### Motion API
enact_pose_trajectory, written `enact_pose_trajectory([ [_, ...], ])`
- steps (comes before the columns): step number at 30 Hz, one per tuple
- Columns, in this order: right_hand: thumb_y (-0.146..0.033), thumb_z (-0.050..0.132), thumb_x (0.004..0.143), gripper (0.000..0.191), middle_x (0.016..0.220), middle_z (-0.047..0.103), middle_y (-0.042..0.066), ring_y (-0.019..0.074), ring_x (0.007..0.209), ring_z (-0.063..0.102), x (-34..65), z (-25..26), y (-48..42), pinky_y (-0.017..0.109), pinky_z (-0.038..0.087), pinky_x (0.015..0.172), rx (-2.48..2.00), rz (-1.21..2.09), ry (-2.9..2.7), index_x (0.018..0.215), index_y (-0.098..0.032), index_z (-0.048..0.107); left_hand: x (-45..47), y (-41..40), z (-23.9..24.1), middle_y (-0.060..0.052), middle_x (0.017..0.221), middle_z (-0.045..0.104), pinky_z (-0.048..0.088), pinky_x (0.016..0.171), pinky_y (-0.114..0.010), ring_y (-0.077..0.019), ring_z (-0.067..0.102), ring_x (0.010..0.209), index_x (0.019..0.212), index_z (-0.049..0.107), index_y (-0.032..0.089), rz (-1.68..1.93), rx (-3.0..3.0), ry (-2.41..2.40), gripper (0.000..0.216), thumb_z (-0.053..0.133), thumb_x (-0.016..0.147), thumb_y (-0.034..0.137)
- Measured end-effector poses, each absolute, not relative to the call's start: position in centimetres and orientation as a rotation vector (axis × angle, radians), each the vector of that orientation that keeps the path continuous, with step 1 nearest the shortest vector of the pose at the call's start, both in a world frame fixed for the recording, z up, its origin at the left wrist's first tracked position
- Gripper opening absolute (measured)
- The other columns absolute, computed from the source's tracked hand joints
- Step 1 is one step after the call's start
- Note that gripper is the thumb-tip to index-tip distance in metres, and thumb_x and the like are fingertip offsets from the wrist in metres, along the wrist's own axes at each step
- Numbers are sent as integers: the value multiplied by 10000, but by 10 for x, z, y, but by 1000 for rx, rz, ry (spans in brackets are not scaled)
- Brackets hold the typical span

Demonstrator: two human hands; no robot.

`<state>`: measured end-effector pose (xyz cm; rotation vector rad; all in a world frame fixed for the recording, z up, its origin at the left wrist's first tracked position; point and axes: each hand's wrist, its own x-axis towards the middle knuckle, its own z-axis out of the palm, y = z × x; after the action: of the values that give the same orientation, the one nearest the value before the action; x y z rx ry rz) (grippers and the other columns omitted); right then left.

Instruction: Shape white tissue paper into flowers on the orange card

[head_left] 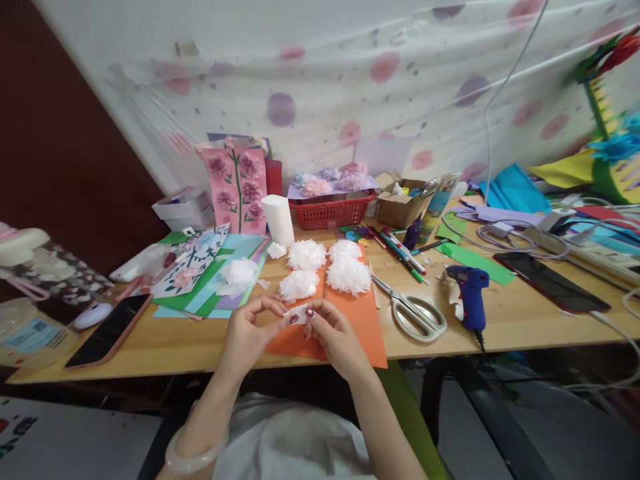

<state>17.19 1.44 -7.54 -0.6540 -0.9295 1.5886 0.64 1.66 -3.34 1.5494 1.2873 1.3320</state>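
Note:
Between both hands is a small piece of white tissue paper point(299, 313), pinched by the fingertips over the front of the desk. My left hand point(257, 327) grips its left end with thumb and forefinger. On its right end, my right hand point(334, 331) closes in the same way. Beneath them lies an orange sheet of paper point(357, 323). Several fluffy white tissue flowers point(349, 275) sit on its far part, just beyond my fingers. A loose pile of white tissue pieces point(238, 275) rests to the left on coloured paper sheets point(197, 293).
Scissors point(417, 315) and a blue glue gun point(473, 297) lie on the right, with a phone point(550, 281) and cables farther over. Another phone point(111, 330) is at left. Behind stand a tissue roll point(279, 220), a red basket point(333, 212) and a cardboard box point(400, 208).

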Motion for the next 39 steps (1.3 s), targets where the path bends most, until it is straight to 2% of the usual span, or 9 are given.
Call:
enact_pose_trajectory([
  [7, -431, 823, 739, 288, 768, 587, -16, 124, 641, 477, 172, -71, 13, 259, 397, 599, -642, 1542, -919, 852, -220, 663, 11, 11, -31, -37, 727, 735, 488, 970, -414, -273, 676, 1031, 601, 635, 235, 1393, 1712, 1279, 178, 779, 697, 277],
  [12, -407, 801, 776, 352, 632, 456, -59, 100, 566, 362, 174, -74, 12, 251, 281, 548, -655, 1505, -925, 699, -210, 520, 12, 9, -30, -29, 733, 736, 479, 934, -409, -262, 647, 1018, 574, 579, 245, 1452, 1814, 1326, 247, 774, 721, 274],
  [19, -419, 754, 822, 248, 726, 560, -27, 104, 593, 414, 174, -74, 11, 251, 325, 564, -658, 1536, -1005, 824, -212, 617, 13, 5, -32, -25, 762, 746, 447, 961, -440, -264, 631, 1030, 589, 562, 250, 1435, 1938, 1326, 248, 752, 749, 251],
  [24, -418, 775, 797, 249, 773, 582, -21, 119, 627, 461, 173, -72, 11, 252, 368, 576, -639, 1536, -993, 928, -237, 665, 15, 3, -28, -33, 771, 741, 492, 920, -394, -258, 666, 1003, 596, 523, 241, 1459, 1768, 1318, 270, 765, 712, 270],
  [28, -438, 769, 801, 238, 749, 600, -12, 123, 643, 464, 174, -74, 11, 254, 379, 606, -664, 1532, -1037, 802, -220, 674, 14, 3, -23, -14, 804, 720, 523, 824, -337, -214, 685, 858, 806, 646, 224, 1366, 1688, 1371, 150, 746, 702, 265],
  [30, -443, 770, 801, 238, 751, 606, -11, 126, 648, 468, 174, -75, 12, 256, 381, 618, -665, 1523, -1039, 809, -221, 682, 13, 4, -23, -14, 827, 724, 522, 849, -335, -205, 687, 852, 1000, 690, 219, 1273, 1684, 1336, 301, 741, 707, 260],
  [32, -454, 776, 791, 252, 748, 606, -10, 132, 656, 477, 174, -75, 12, 263, 386, 630, -665, 1527, -1038, 807, -221, 681, 12, 4, -25, -32, 865, 743, 517, 891, -345, -215, 690, 894, 1061, 712, 212, 1189, 1672, 1288, 358, 740, 708, 264],
  [35, -463, 785, 778, 270, 748, 604, -9, 141, 676, 493, 174, -74, 12, 269, 395, 647, -669, 1530, -1032, 797, -218, 674, 10, 5, -30, -62, 942, 769, 525, 892, -349, -234, 692, 932, 964, 751, 205, 1144, 1634, 1270, 261, 733, 724, 306],
  [39, -487, 776, 779, 290, 745, 600, -9, 140, 675, 487, 175, -68, 10, 271, 404, 652, -697, 1522, -1059, 788, -216, 675, 9, 7, -31, -45, 868, 765, 531, 849, -320, -218, 695, 874, 833, 735, 204, 1156, 1617, 1279, 158, 712, 765, 345],
])
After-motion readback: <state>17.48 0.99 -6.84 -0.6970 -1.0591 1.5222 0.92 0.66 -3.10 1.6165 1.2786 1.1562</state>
